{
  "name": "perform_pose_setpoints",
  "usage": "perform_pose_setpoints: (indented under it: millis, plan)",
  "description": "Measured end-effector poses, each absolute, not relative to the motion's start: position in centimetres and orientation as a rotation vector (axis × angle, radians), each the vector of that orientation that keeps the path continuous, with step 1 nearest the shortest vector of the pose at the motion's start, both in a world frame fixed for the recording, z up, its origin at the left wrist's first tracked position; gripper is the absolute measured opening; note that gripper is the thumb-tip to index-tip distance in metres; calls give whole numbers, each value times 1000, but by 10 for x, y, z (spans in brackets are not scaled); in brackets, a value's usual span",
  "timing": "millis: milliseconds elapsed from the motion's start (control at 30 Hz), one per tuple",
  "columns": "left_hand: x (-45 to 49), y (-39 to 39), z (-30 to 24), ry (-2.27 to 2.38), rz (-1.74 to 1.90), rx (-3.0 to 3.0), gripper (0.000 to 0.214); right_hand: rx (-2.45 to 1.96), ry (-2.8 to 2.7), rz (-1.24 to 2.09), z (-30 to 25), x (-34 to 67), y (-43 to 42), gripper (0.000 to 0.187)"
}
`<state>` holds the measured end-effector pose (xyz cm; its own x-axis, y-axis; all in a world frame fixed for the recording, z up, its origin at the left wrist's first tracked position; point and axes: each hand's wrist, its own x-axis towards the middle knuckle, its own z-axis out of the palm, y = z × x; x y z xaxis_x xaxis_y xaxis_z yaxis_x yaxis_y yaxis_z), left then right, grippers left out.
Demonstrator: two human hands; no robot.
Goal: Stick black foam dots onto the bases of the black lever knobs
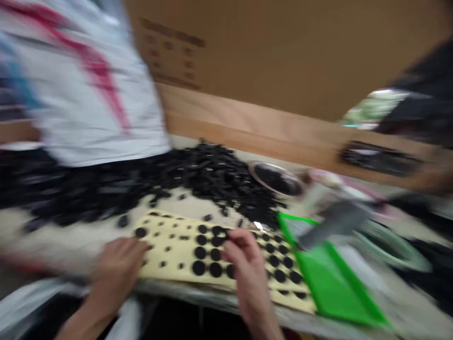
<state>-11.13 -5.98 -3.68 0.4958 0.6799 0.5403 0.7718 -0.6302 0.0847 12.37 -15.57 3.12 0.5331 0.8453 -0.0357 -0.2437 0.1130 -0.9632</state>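
A pale yellow sheet [187,262] with rows of round black dots [198,268] lies along the near edge of the table; the dots look like stickers, small on the left and larger towards the right. My left hand [118,262] is at the sheet's left end, fingers together and bent over its edge; the fingertips are blurred. Over the sheet's middle, my right hand [246,262] is closed in a pinch, thumb against forefinger. Something small and black shows at those fingertips, too blurred for its exact kind to be told. Part of the dots is hidden behind this hand.
Behind the sheet spreads a heap of small black parts [212,172], with a round dish [276,179] of them nearby. A bright green tray [339,288], a grey blade-like object [334,222] and a pale green tape roll [392,245] lie right. A cardboard box [269,56] and white bag [92,94] stand behind.
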Motion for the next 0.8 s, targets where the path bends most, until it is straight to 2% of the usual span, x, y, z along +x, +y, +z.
perform_pose_setpoints:
  millis: [167, 300, 400, 533, 700, 800]
  plan:
    - [-125, -57, -19, -1333, -431, -2779, 19, -1260, -537, 1031, -1, 123, -137, 42]
    - [-130, -61, -9, -1287, -358, -2891, 23, -1289, -519, 1069, 0, 114, -137, 44]
    - [-139, -72, -7, -1215, -358, -2987, 19, -1312, -574, 1102, 0, 108, -136, 42]
    - [-150, -86, -12, -1246, -485, -2979, 10, -1317, -628, 1130, -6, 102, -133, 42]
    - [-134, -83, -18, -1625, -1107, -2729, 13, -1308, -656, 1216, -8, 92, -130, 41]
    - [-117, -71, -21, -1520, -1045, -2602, 19, -1291, -636, 1236, -8, 92, -128, 42]
